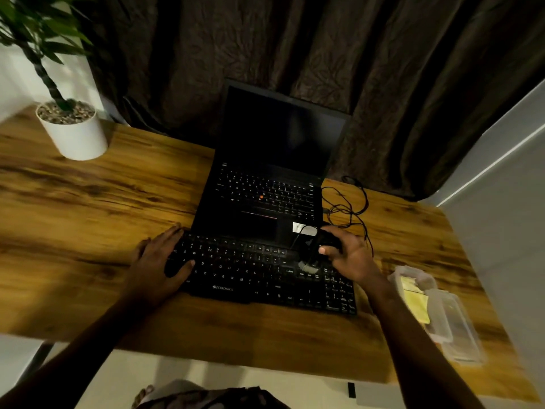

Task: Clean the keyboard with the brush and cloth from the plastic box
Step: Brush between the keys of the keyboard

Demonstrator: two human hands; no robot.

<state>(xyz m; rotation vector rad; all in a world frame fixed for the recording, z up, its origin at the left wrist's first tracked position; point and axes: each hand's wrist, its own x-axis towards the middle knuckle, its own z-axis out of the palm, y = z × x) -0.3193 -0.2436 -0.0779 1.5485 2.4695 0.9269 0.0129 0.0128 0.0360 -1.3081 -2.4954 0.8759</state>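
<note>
Wood, plastic and cloth under my eyes.
The desk [88, 202] is grained, faintly glossy wood; my keyboard [250, 273] matt black plastic; the box [460, 329] clear plastic.

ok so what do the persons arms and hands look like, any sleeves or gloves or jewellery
Both arms are bare as far up as the picture shows: no sleeves in view. The left hand and right hand wear no gloves, and no ring, watch or bracelet can be made out, though the light is dim and the picture a little blurred.
</note>
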